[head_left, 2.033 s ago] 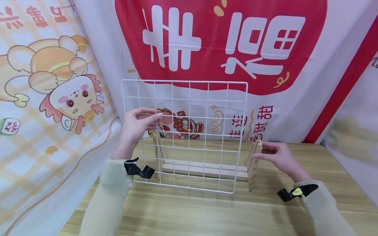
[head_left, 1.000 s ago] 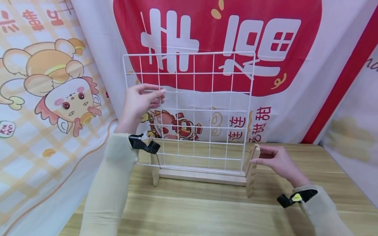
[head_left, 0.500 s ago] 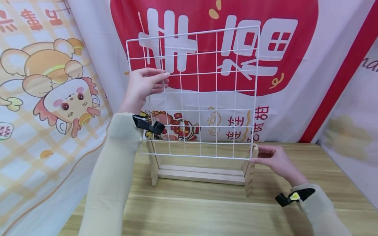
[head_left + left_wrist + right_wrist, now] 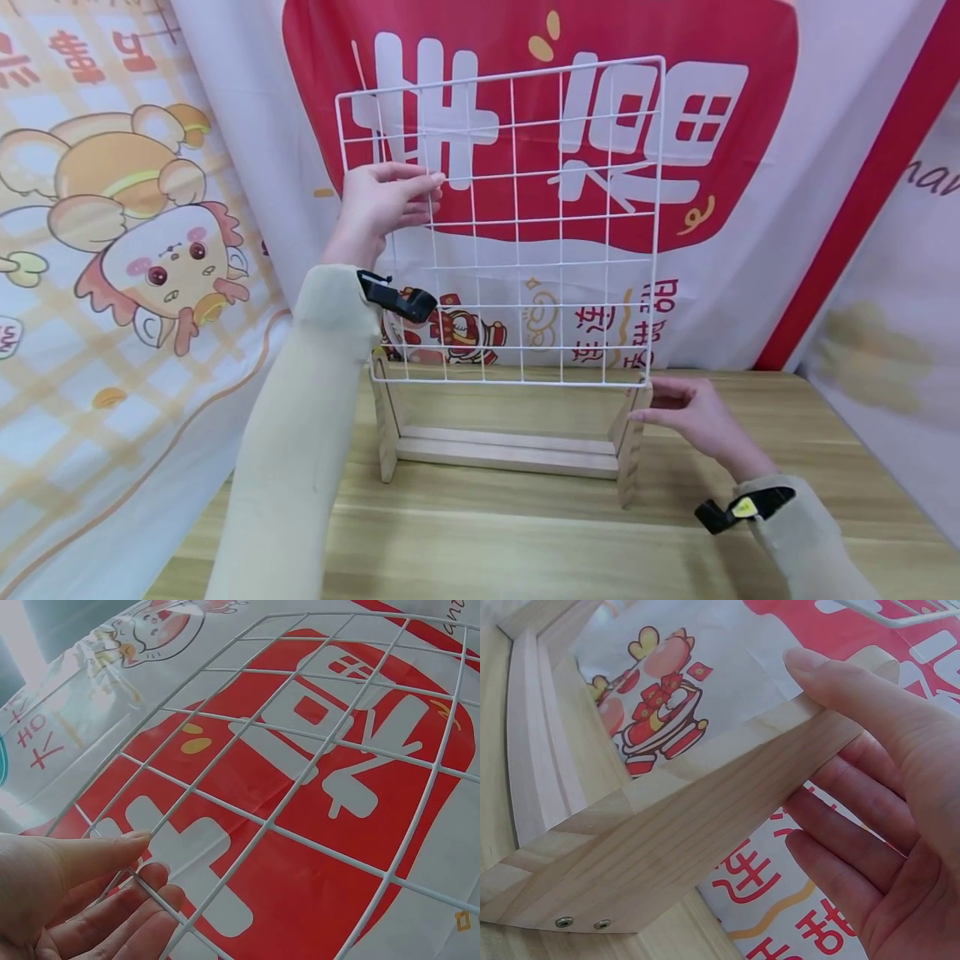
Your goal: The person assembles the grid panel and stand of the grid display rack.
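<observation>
In the head view, my left hand (image 4: 387, 200) pinches a white wire grid panel (image 4: 517, 220) near its upper left. The panel stands nearly upright, its lower edge overlapping the tops of a wooden stand's two side posts. This stand (image 4: 506, 460) has a low crossbar between the posts and rests on the table. My right hand (image 4: 693, 417) holds the top of the right post. Up close in the left wrist view, thumb and fingers close on the grid wires (image 4: 270, 824). The right wrist view shows the thumb over the right post (image 4: 705, 802), with fingers behind it.
The wood-grain table (image 4: 480, 542) lies under the stand. Behind it hangs a white cloth with a red printed patch (image 4: 532, 200). A checked cartoon cloth (image 4: 142, 233) covers the left side, and a pale cloth (image 4: 885, 358) the right.
My left hand has raised the grid panel from in front of the stand up to the level of the post tops. My right hand stays on the right post.
</observation>
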`<action>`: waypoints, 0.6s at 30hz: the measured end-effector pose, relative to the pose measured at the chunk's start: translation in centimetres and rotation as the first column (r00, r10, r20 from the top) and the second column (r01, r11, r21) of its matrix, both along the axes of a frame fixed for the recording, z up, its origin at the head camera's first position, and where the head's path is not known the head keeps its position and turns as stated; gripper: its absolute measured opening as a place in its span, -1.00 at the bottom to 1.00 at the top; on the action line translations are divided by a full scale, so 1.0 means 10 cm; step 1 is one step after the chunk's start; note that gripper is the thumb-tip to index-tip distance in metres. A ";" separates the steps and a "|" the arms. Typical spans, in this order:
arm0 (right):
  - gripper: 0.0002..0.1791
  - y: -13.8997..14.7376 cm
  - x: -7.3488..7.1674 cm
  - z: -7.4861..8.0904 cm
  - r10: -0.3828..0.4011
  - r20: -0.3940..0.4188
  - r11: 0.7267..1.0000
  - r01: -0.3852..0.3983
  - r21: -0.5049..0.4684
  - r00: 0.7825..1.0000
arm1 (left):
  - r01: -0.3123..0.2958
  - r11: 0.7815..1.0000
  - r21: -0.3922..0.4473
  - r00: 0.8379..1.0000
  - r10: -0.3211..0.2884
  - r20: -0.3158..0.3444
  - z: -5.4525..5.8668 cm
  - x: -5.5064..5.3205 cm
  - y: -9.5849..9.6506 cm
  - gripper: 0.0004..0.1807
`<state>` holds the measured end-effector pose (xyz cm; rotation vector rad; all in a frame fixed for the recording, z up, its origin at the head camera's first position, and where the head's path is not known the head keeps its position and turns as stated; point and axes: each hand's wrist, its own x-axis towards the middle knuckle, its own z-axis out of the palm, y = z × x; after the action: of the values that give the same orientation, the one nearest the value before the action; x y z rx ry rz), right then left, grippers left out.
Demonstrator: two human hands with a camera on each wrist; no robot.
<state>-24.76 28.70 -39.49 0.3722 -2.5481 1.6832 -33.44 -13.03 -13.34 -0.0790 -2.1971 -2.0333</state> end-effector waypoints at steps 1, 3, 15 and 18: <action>-0.39 0.00 0.00 -0.01 -0.002 -0.004 1.000 0.002 0.003 1.000 | -0.003 1.000 -0.001 1.000 0.003 -0.002 0.00 -0.01 0.00 -0.49; -0.40 0.00 -0.01 -0.02 -0.003 -0.012 1.000 0.003 0.011 1.000 | -0.009 1.000 0.001 1.000 0.009 -0.011 0.00 -0.01 0.01 -0.50; -0.42 -0.02 0.00 0.01 -0.033 0.001 0.999 0.033 0.026 0.999 | 0.000 0.999 0.034 0.998 0.003 -0.069 0.08 -0.01 0.09 -0.52; -0.40 -0.03 0.01 0.01 -0.029 0.008 0.999 0.029 0.033 1.000 | -0.002 0.999 0.035 0.997 0.005 -0.083 0.07 -0.01 0.09 -0.53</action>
<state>-24.68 28.42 -39.36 0.3289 -2.5766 1.6386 -33.56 -12.17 -12.69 -0.1525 -2.1105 -2.0272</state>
